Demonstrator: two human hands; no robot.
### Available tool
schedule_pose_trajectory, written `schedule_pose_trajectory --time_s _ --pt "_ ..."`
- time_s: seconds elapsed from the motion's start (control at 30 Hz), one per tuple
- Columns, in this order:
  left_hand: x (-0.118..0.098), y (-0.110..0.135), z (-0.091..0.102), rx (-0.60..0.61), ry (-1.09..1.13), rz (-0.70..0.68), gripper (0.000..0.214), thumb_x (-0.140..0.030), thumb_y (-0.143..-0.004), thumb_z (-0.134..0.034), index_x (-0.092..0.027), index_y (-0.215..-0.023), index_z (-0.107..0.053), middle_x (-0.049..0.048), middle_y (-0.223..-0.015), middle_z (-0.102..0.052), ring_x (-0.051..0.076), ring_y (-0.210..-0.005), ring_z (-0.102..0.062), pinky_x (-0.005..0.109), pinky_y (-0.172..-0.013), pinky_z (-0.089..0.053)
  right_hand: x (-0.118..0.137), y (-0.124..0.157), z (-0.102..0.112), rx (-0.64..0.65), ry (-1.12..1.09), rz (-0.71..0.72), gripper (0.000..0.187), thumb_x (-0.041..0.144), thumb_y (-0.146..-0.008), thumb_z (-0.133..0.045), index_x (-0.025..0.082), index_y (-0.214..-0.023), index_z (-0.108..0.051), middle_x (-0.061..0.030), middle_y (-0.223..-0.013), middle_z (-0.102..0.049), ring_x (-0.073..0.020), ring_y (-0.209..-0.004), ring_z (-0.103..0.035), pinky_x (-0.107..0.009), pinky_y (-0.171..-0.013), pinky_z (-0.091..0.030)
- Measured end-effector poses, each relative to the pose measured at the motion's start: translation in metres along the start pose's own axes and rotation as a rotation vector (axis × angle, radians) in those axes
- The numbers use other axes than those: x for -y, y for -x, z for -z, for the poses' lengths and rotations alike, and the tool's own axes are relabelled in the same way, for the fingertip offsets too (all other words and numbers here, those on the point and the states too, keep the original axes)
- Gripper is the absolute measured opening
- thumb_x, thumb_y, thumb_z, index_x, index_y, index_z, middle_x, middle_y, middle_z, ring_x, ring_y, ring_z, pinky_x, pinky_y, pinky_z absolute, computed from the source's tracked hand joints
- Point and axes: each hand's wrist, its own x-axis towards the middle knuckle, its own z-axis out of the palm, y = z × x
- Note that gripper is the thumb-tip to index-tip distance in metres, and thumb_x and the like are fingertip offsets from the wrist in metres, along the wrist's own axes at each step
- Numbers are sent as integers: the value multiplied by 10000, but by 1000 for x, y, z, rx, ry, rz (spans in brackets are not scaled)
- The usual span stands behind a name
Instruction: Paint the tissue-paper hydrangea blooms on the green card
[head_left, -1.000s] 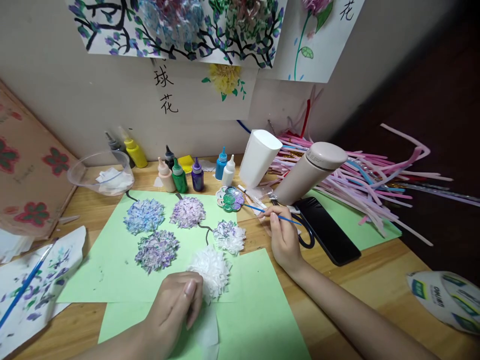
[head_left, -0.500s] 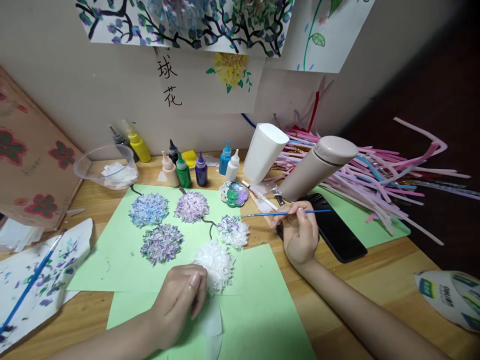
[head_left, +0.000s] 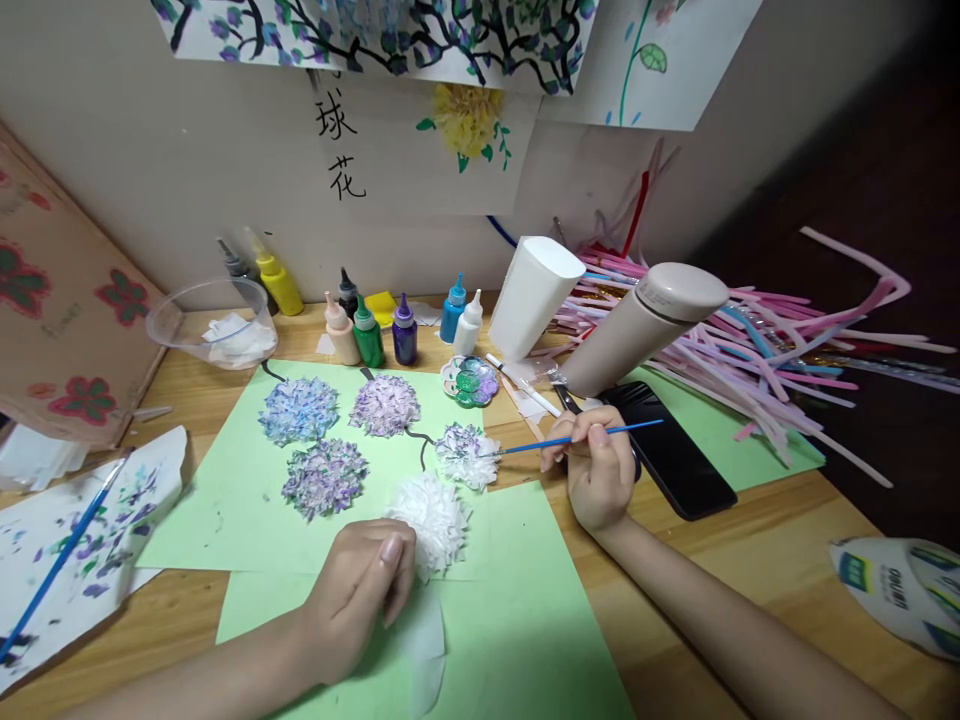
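My right hand (head_left: 601,470) pinches a thin blue paintbrush (head_left: 559,440). The brush tip reaches the right side of a small paper flower (head_left: 465,452), white with purple touches on its upper part. Beside a plain white paper flower (head_left: 431,522), my left hand (head_left: 367,585) rests on the green paper (head_left: 517,610), its fingers curled; whatever is inside them is hidden. Blue (head_left: 298,408), lilac (head_left: 385,403) and purple (head_left: 325,478) paper flowers lie further left. A flower-shaped palette (head_left: 469,381) with green and purple paint sits behind the small flower.
Several paint bottles (head_left: 405,332) stand along the wall. A white cup (head_left: 534,300), a tilted grey-beige flask (head_left: 641,330) and a black phone (head_left: 671,455) are behind my right hand. Pipe cleaners (head_left: 780,350) are heaped at right. Paint-stained paper (head_left: 135,540) bears another brush (head_left: 64,560) at left.
The brush tip has come down from above the small flower's right edge onto its petals, as my right hand tilted the brush. My left hand stays put. The view has shifted slightly.
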Motion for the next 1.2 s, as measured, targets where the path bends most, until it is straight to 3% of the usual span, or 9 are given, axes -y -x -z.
schedule_pose_trajectory --time_s 0.37,0.53,0.7,1.07,1.2 --pt "-1 0 0 16 -18 13 570 -247 -991 -165 -178 -468 -382 -5 -427 -410 108 -448 -384 235 -541 -362 1 4 1 64 85 -52 179 337 -923 -374 234 -790 -436 40 -567 -528 -141 -508 -532 -282 -514 -392" --pt "0 1 0 9 -9 13 575 -245 -990 -165 -176 -461 -378 -3 -422 -408 107 -447 -386 235 -541 -363 0 4 1 43 63 46 164 290 -919 -360 233 -793 -447 37 -539 -519 -155 -527 -544 -296 -528 -396" --pt "-1 0 0 5 -18 22 575 -247 -989 -167 -175 -459 -378 -3 -423 -409 105 -445 -385 233 -533 -358 -2 4 1 53 64 47 168 261 -919 -366 228 -790 -468 33 -596 -539 -136 -515 -536 -293 -534 -393" --pt "-1 1 0 18 -12 26 573 -243 -990 -157 -171 -467 -382 -2 -430 -409 104 -453 -392 230 -541 -358 1 4 0 -44 126 97 173 313 -906 -367 244 -763 -436 41 -524 -508 -167 -520 -542 -318 -550 -400" --pt "-1 1 0 4 3 24 562 -238 -989 -180 -172 -468 -382 -4 -431 -410 106 -454 -389 233 -543 -357 -2 2 1 -109 139 126 132 298 -905 -368 244 -811 -443 16 -621 -535 -177 -603 -567 -329 -577 -404"
